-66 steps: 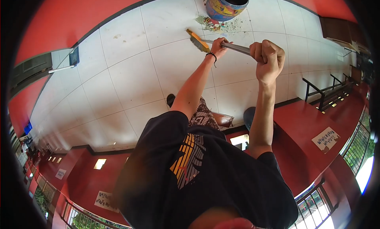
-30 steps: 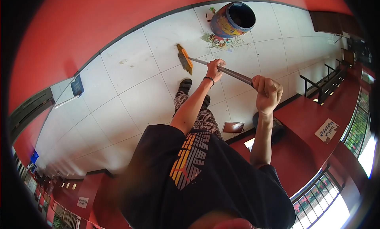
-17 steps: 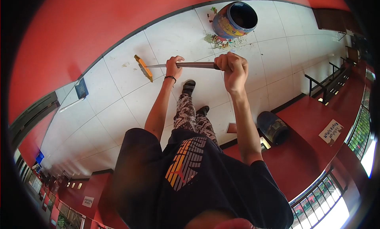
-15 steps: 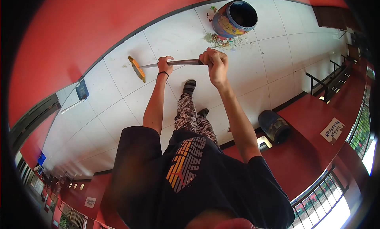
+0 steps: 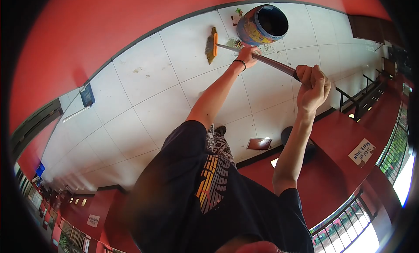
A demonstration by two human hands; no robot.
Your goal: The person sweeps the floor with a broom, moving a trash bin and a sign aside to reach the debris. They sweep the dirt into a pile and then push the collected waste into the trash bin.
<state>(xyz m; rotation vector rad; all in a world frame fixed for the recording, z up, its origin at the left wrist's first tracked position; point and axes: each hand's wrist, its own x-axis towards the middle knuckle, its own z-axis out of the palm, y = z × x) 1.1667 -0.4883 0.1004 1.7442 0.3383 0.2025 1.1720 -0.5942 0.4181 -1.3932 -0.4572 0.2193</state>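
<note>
Broom (image 5: 214, 45) is sitting upper centre, having just swung right, closer to the drum (image 5: 253, 29) | your left hand (image 5: 247, 55) is gripping mid-shaft, right hand (image 5: 314, 84) is clenching the top | so you're getting nearer that litter (image 5: 234, 43)

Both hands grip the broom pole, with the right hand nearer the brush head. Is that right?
Not quite: in the head view, the left hand is nearer the brush head, and the right hand is at the far end. Both do grip the broom pole.
</note>
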